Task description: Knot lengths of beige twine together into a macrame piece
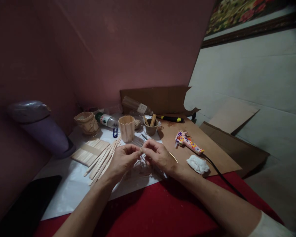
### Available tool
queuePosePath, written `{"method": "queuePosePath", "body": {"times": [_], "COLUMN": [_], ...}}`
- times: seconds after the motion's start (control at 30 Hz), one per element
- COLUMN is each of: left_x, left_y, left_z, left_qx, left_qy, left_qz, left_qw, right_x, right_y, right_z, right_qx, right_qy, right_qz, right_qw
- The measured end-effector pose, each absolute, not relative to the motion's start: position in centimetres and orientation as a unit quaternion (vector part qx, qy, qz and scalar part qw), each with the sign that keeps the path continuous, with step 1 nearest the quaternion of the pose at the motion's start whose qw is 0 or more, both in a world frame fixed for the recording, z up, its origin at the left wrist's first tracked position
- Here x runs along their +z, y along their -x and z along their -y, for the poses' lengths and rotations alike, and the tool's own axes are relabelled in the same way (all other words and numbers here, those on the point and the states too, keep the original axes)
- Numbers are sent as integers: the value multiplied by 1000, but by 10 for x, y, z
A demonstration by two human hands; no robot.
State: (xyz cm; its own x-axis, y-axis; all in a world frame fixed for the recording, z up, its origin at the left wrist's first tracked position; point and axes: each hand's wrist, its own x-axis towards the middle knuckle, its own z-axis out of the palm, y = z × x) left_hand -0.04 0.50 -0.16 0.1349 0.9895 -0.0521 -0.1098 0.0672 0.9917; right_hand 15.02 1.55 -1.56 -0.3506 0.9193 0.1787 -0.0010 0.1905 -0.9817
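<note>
My left hand and my right hand meet over the white sheet, fingertips pinched together. Between them they grip a thin strand, which shows loosely below the fingers; its ends are hard to make out. Just beyond stands a cup covered in wooden sticks. Loose craft sticks lie beside my left hand, next to a banded bundle of sticks. Behind my right hand is a small brown pot with short sticks in it. Scissors, partly hidden, lie under my right hand.
A flowered glue gun with a black cord and a crumpled white cloth rest on cardboard at right. Plastic bottles, a decorated pot and a yellow-black cutter are behind. A purple container stands left.
</note>
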Motion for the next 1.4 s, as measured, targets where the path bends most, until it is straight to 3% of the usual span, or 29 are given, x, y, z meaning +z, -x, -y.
{"method": "queuePosePath", "body": {"times": [0.2,0.9,1.4], "left_x": [-11,-1,-18], "left_y": [2,8,7], "left_z": [-10,-16,-16], "left_qx": [504,574,514], "left_qy": [-463,-333,-492], "left_qz": [-436,-437,-413], "left_qw": [584,607,568], "right_x": [-18,-20,-19], "right_y": [-148,-152,-151], "right_z": [-18,-22,-18], "right_qx": [572,507,552], "right_qy": [365,391,360], "right_qz": [607,632,639], "right_qw": [413,437,396]}}
